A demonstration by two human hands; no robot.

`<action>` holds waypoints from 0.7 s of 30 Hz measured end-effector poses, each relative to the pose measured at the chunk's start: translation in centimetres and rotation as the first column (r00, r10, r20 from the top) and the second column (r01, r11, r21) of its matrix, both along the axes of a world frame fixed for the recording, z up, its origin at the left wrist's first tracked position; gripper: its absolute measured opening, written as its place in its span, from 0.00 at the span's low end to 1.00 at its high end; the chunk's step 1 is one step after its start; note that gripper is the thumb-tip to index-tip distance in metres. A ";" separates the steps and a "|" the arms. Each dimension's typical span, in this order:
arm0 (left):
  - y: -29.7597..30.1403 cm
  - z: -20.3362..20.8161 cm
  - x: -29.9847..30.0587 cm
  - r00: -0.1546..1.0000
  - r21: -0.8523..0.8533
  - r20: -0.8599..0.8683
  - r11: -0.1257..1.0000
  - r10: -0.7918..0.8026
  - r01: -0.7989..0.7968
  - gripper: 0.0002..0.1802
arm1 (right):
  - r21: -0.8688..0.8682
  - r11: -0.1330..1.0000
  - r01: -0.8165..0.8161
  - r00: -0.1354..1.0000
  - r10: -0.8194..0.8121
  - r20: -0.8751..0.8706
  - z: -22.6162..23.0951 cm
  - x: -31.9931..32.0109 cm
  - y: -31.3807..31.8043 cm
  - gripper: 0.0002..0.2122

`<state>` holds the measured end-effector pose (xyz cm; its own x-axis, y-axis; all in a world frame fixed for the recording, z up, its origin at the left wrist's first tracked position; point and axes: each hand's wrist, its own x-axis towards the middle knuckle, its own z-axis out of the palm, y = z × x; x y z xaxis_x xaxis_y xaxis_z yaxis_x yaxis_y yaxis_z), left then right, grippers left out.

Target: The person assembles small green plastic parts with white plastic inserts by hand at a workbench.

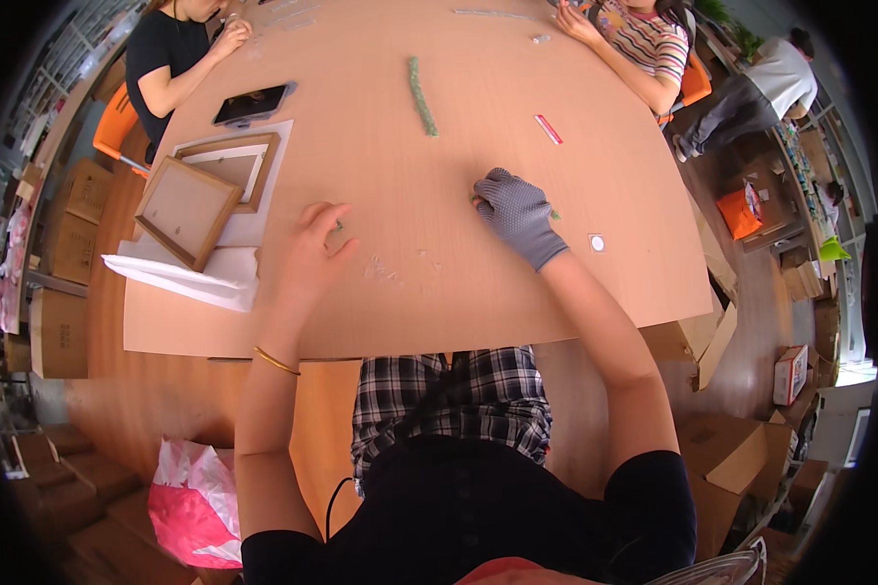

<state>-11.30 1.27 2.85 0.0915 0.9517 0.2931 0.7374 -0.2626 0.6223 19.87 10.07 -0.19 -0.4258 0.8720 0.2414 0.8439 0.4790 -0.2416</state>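
Observation:
My left hand [314, 239] is bare, with a gold bangle at the wrist. Its thumb and fingers are apart over the tabletop [400, 185], and a tiny green bit [338, 226] shows between them; whether it touches the hand I cannot tell. My right hand [513, 210] wears a grey dotted glove and is closed low over the table. What its curled fingers hold, if anything, is hidden. A small green scrap [555, 215] peeks out beside the glove. Clear plastic bits [382, 269] lie scattered between my hands. Farther off lies a long green strip [421, 96].
Wooden frames [188, 210] rest on white sheets at the left, below a dark phone [252, 104]. A red-and-white strip [549, 129] and a white disc [597, 243] lie right. Two people sit across the table. Cardboard boxes [736, 453] stand on the floor.

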 end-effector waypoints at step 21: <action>-5.1 1.4 13.0 0.950 0.295 0.155 0.930 -0.272 0.218 0.07 | -0.556 0.620 -0.553 0.194 -0.554 -0.810 3.3 1.0 -13.0 0.06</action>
